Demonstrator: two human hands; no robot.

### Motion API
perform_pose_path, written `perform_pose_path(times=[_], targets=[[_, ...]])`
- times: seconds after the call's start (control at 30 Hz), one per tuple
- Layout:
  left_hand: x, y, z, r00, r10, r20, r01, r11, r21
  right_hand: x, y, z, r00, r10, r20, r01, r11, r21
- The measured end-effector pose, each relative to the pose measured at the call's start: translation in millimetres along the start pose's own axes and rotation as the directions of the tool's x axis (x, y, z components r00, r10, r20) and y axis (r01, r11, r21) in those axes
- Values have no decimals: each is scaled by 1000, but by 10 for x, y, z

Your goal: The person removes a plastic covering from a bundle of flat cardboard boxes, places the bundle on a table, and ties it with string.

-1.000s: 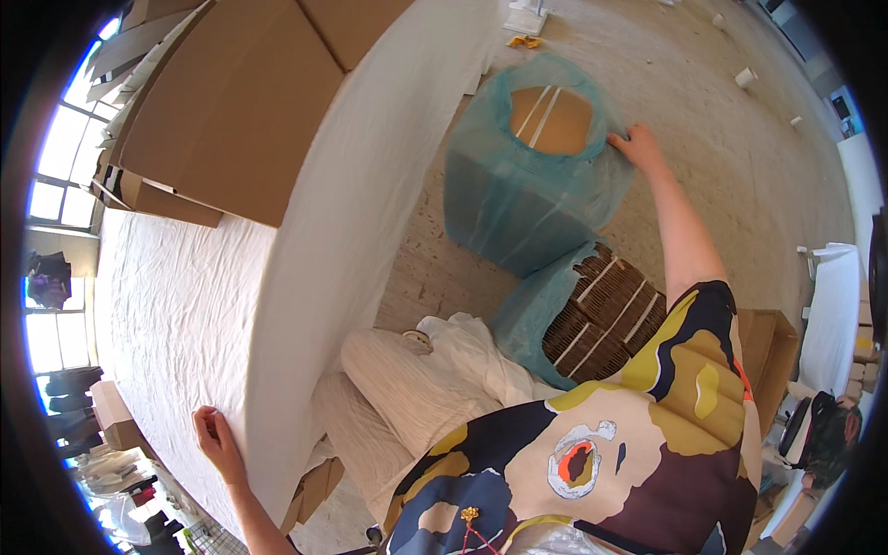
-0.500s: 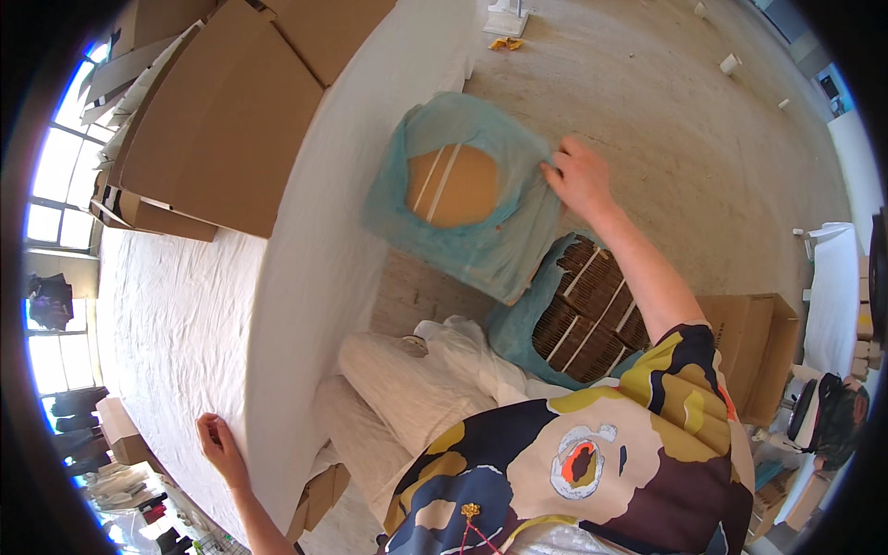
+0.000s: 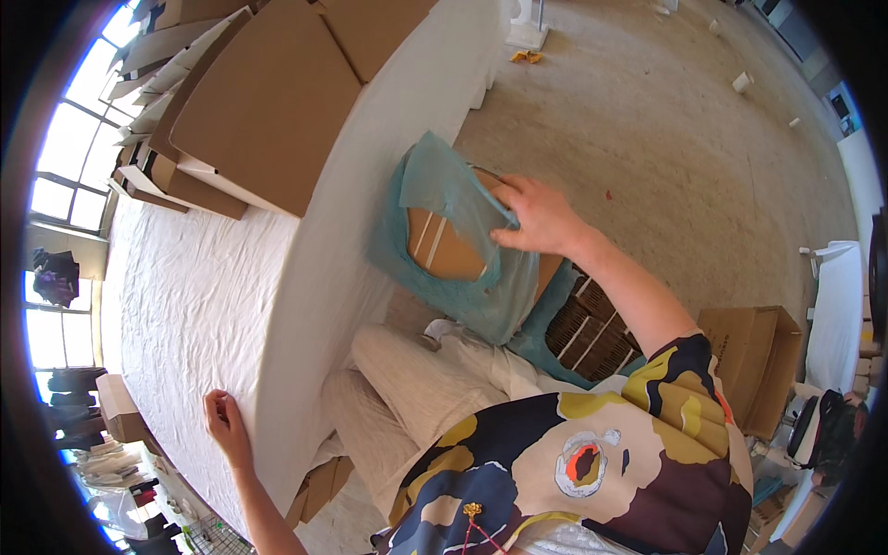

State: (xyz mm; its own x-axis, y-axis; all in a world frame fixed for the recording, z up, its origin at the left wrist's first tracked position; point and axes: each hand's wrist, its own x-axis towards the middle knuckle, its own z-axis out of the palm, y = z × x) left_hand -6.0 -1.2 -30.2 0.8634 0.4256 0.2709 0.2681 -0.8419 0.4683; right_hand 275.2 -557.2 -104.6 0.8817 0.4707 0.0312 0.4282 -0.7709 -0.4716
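Note:
My right hand (image 3: 536, 217) grips the edge of a torn blue-green plastic wrap (image 3: 444, 176) and holds it folded over. Inside the wrap is a bundle of tan cardboard (image 3: 421, 242) bound with white straps, seen through the opening. My left hand (image 3: 228, 427) rests on the edge of a white-covered table (image 3: 185, 324), its fingers curled with nothing visible in them. Close to my legs, a second bundle (image 3: 592, 326) shows dark brown cardboard edges under white straps, partly wrapped in the same kind of plastic.
Large cardboard boxes (image 3: 268, 102) stand on the table at the far left. An open cardboard box (image 3: 749, 361) sits on the floor at the right. A yellow item (image 3: 525, 57) lies on the concrete floor (image 3: 629, 120) at the far side.
My right hand has moved left and slightly down, folding the plastic wrap back over the cardboard bundle and baring its far corner. My left hand stays on the table edge.

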Motion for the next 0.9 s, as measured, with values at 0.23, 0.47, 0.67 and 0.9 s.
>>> perform_pose_path(times=[0.23,0.47,0.67,0.9], targets=[[13,60,-4,1000,23,-5,-23,1000,-10,58,-363,241,973,-232,-4,224,942,-251],[19,148,12,999,37,-22,-37,999,-16,423,-449,139,970,-216,110,242,841,-484],[14,81,2,999,36,-17,-36,999,-13,900,-208,214,940,-295,173,342,818,-462],[5,101,-26,999,33,-18,-33,999,-16,1064,381,71,955,-123,271,253,817,-519]])
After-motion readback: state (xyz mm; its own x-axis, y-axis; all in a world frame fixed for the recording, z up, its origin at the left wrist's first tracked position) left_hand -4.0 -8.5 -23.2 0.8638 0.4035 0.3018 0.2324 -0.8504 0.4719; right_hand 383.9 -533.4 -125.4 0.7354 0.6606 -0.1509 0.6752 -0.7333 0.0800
